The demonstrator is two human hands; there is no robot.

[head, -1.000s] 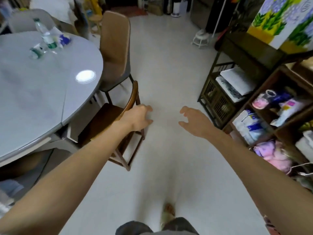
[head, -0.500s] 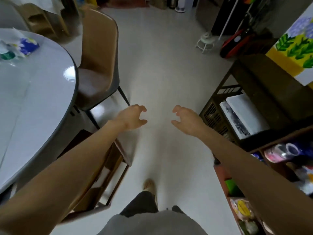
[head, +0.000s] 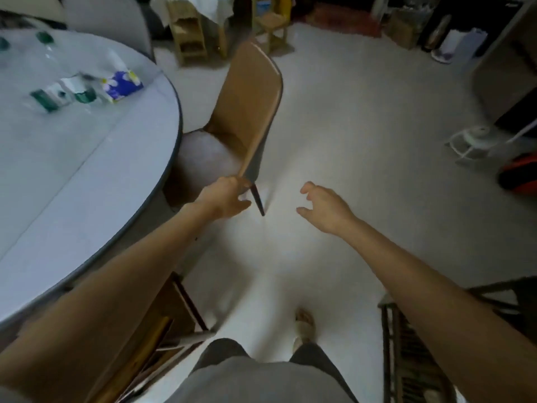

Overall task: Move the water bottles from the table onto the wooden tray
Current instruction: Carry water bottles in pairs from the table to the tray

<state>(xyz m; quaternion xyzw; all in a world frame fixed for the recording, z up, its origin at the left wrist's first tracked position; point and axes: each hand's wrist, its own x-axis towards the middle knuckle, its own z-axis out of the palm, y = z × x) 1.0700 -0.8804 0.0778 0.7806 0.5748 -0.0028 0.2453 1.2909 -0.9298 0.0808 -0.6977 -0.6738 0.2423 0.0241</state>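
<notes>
Clear water bottles with green caps and labels (head: 55, 96) lie blurred on the round grey table (head: 87, 175) at the upper left; more green caps (head: 44, 36) show farther back. My left hand (head: 225, 199) hovers empty with curled fingers, just in front of a brown chair's rear leg. My right hand (head: 325, 207) is out over the floor, fingers apart and holding nothing. Both hands are well away from the bottles. No wooden tray shows in this view.
A brown chair (head: 247, 112) stands tucked at the table edge. A blue tissue pack (head: 122, 84) lies by the bottles. A wooden chair (head: 162, 324) sits at lower left, a dark rack (head: 406, 359) at lower right. Small wooden stools (head: 189, 33) stand at the back.
The view has swung left and forward, so the table with its bottles shows more and the shelf at right has dropped out of view. Both hands stay empty.
</notes>
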